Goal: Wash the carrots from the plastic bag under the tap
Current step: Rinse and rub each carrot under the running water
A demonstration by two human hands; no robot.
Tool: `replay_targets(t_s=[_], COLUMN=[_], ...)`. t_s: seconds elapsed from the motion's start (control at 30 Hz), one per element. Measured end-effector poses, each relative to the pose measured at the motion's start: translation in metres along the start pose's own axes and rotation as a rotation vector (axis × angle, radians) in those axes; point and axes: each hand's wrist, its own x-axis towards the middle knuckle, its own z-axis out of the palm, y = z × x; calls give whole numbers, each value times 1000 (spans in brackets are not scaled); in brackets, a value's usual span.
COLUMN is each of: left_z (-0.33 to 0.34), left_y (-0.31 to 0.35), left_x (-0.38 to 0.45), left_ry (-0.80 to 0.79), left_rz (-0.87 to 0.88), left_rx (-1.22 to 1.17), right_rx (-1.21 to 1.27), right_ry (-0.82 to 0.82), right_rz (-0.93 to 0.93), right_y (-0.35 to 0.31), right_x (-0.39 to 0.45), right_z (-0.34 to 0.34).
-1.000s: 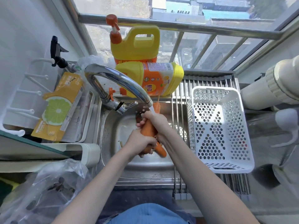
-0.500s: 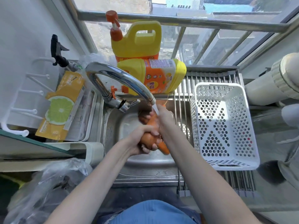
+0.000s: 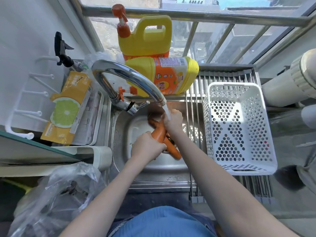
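Left hand (image 3: 147, 145) grips the carrots (image 3: 159, 134) low; right hand (image 3: 173, 121) wraps their upper part under the tap (image 3: 130, 77) stream — advise rotating the carrots so every side rinses.

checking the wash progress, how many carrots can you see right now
2. One orange carrot is held over the steel sink by the left hand and right hand, under the tap water. A second orange carrot lies beneath it. The clear plastic bag may hide more.

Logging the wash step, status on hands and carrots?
Left hand grips carrots low, right hand grips upper end. Tap running onto them, over sink. Nothing in the way.
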Motion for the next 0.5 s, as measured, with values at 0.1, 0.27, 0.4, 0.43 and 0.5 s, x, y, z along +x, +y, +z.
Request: replay_targets(t_s=[0.1,0.27,0.4,0.43,0.5], left_z=[-8,-12,-1,0,2], left_y=[3,11,27,30,29], left_x=[2,5,12,14,18], left_ry=[-211,-576,-265,-208,-169], left_rz=[-58,-164,-130,-115,-78], left_rx=[-337,-625,-455,-437,-361], right_rx=[751,567,344,297,194], right_ry=[-274,-451,-181,-143,-95], right_rz=[320,344,297,283,255], right_y=[-9,-8,-17,-17,-16], right_x=[-5,-13,1,3,4], right_z=[-8,-10,-5,-4,-1])
